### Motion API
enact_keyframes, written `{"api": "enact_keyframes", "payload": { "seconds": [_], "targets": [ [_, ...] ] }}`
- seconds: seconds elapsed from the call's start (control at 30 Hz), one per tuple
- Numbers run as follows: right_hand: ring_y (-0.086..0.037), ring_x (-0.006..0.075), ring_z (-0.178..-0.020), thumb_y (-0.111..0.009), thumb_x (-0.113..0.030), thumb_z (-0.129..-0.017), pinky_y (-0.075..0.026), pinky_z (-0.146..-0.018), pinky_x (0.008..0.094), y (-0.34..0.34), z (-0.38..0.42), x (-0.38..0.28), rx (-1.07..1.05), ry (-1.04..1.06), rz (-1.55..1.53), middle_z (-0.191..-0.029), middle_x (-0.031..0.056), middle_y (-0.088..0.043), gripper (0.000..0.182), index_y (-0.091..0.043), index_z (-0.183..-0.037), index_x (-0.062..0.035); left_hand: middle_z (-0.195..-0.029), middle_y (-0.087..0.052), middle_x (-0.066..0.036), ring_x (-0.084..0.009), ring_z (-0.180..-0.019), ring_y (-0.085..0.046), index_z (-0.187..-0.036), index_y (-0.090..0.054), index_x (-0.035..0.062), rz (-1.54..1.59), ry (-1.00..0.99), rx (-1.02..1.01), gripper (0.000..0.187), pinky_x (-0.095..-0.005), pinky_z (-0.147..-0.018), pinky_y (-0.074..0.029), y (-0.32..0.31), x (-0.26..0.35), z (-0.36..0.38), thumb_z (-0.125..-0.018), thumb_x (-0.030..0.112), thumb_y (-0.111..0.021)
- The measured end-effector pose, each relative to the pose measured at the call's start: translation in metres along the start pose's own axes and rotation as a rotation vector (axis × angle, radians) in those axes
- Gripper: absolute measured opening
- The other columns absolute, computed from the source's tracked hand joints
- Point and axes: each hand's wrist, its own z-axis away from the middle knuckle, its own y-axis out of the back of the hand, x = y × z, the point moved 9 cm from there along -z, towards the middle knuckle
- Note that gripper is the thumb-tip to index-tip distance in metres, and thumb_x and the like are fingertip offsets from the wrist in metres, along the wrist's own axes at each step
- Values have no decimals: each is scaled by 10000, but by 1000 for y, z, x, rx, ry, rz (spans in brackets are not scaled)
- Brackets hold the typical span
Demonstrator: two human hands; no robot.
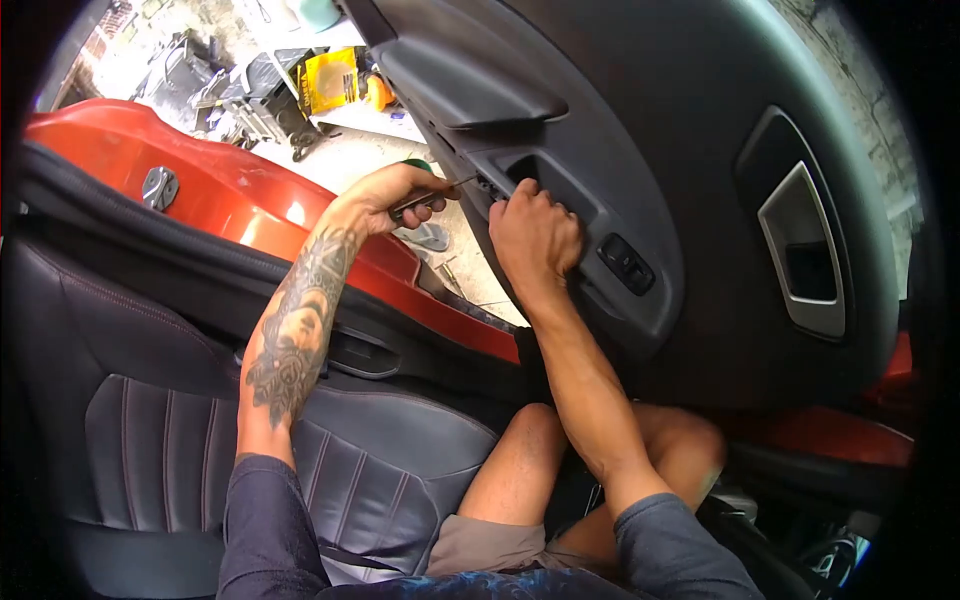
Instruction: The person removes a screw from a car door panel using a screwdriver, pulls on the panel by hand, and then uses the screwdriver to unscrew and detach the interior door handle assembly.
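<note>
My left hand [408, 198], with a tattooed forearm behind it, is closed around a screwdriver [463, 183]. Its thin shaft points right, to the edge of the dark door panel [600, 120]; most of the handle is hidden in my fingers. My right hand [537, 235] is closed on the door trim [497, 170] beside the pull recess, fingers curled over it and fingertips hidden. Small parts show in a gap in the trim between my hands. A window switch [627, 264] sits just right of my right hand.
The open door has a speaker-side trim with a silver-framed inner handle [803, 235]. A black leather seat [160, 450] lies at left, below the red door sill [250, 190] with its metal striker [160, 188]. Outside stand a yellow packet [331, 80] and black cases [268, 95].
</note>
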Motion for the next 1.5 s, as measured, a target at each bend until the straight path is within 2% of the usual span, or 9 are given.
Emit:
{"api": "enact_keyframes", "payload": {
  "seconds": [0.3, 0.53, 0.73, 0.97, 1.1, 1.2, 1.23, 1.4, 1.5],
  "targets": [
    [-674, 260, -664, -573, -263, -807, -534, -627, 378, 4, -2, 5, 66, -49, -1, -733, 91, -658, 178, -594, -807, -86, -748, -584, -66, -25, -384, -328, -1053, -589, -13, 33, -165, -172, 224, -184, -312, -186, -10, -6, -8, -973, 181, -514],
    [-675, 223, -673, -570, -230, -807, -522, -632, 344, 9, -1, 4, 70, -55, 7, -735, 62, -662, 135, -612, -784, -104, -599, -547, 6, -40, -405, -387, -847, -640, -6, -375, -404, -136, 233, -218, -365, -259, -18, 29, 3, -948, 193, -573],
    [-685, 286, -758, -566, -272, -818, -535, -736, 400, -2, -5, 9, -60, -134, -75, -815, 128, -682, 230, -610, -871, -52, -592, -458, 53, -58, -492, -371, -1133, -642, -40, -696, -575, -22, 304, -251, -446, -316, -23, 33, 7, -951, 176, -531],
    [-688, 259, -681, -533, -275, -829, -546, -623, 400, 6, -2, 4, 10, -68, 55, -759, 97, -678, 206, -609, -850, -85, -579, -567, -178, -209, -512, -558, -1121, -660, 8, -1082, -917, 34, 317, -348, -521, -445, -26, 48, 7, -875, 180, -558],
    [-682, 381, -850, -491, -370, -824, -532, -744, 496, 9, -1, 3, -201, -173, -5, -906, 183, -690, 364, -616, -938, -47, -868, -688, -222, -309, -804, -664, -978, -699, -21, -1004, -604, 178, 408, -424, -756, -502, -16, 18, -5, -855, 354, -593],
    [-649, 399, -982, -458, -406, -816, -501, -842, 507, 15, 4, -2, -251, -198, 89, -1046, 207, -669, 457, -633, -1074, -73, -603, -621, -176, -289, -594, -637, -703, -672, -46, -740, -697, 351, 461, -437, -546, -494, 13, -10, 10, -790, 406, -639],
    [-648, 403, -986, -466, -443, -809, -501, -842, 508, 16, 5, -8, -239, -154, 94, -1066, 213, -665, 498, -640, -1091, -73, -801, -669, -224, -302, -765, -668, -920, -672, -20, -692, -696, 486, 367, -426, -666, -511, 24, -25, 29, -812, 330, -637],
    [-659, 393, -952, -447, -467, -852, -514, -789, 528, -9, -4, -5, -169, -45, 172, -1052, 176, -679, 496, -638, -1146, -114, -878, -668, -176, -265, -787, -649, -947, -526, 21, 97, -568, 627, 241, -406, -671, -495, -15, -151, 202, -938, 261, -510],
    [-490, 352, -1225, -517, -456, -852, -436, -949, 481, -13, 1, -22, -59, 280, 231, -1359, 179, -482, 578, -487, -1339, -145, -1075, -650, -111, -156, -989, -554, -1004, -420, 28, 448, -711, 619, 169, -309, -819, -436, -53, -211, 251, -1012, 195, -393]
  ]
}}
